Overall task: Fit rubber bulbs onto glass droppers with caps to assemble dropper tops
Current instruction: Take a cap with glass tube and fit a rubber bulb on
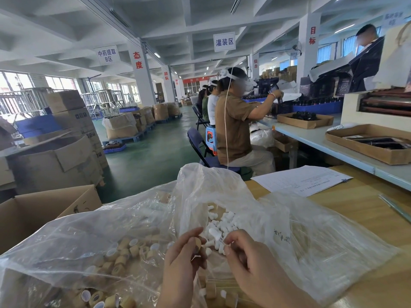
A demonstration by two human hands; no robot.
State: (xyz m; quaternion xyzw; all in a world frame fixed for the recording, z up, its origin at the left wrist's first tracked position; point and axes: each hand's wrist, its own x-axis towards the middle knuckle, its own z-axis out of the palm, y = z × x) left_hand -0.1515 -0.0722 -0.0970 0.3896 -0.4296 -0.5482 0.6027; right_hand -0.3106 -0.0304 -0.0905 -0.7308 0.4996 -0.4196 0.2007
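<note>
hands at parts bags, wooden table
left hand [182, 258] pinches a tan cap [197, 242]; right hand [249, 261] pinches a small white rubber bulb [227, 247]. loose white bulbs [219, 226] heap just beyond the fingertips in a clear bag [311, 236]; bagged caps [124, 252] left. table [367, 214] runs right; cardboard box [40, 212] left.

Far beyond the left hand [181, 262], a hanging sign [107, 55] reads 中药提取B区, and the pillar [142, 85] beside it 态度. Beyond the right hand [250, 261], a second sign [224, 42] reads 灌装区; the right pillar [309, 63] says 目标.
</note>
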